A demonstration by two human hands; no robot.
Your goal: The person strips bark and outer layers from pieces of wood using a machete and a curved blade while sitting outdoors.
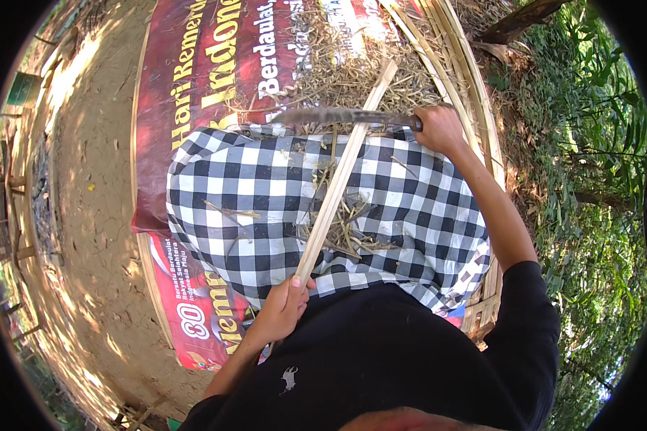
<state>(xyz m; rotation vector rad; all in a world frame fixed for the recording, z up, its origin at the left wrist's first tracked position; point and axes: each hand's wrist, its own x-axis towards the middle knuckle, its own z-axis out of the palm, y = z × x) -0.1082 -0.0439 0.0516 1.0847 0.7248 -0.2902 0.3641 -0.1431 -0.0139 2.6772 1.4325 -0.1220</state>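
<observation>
My left hand [280,309] grips the near end of a long pale bamboo strip [341,176] that runs away from me across my lap. My right hand [438,129] holds the handle of a dark-bladed knife [331,115], its blade lying crosswise over the far part of the strip. A black-and-white checked cloth [259,194] covers my lap. Bamboo shavings [349,233] lie on the cloth beside the strip.
A red printed banner [194,72] is spread on the dirt ground [86,215] under me. A heap of shavings [338,65] lies ahead. Bamboo slats [460,65] run along the right. Green plants [597,179] grow at the right edge.
</observation>
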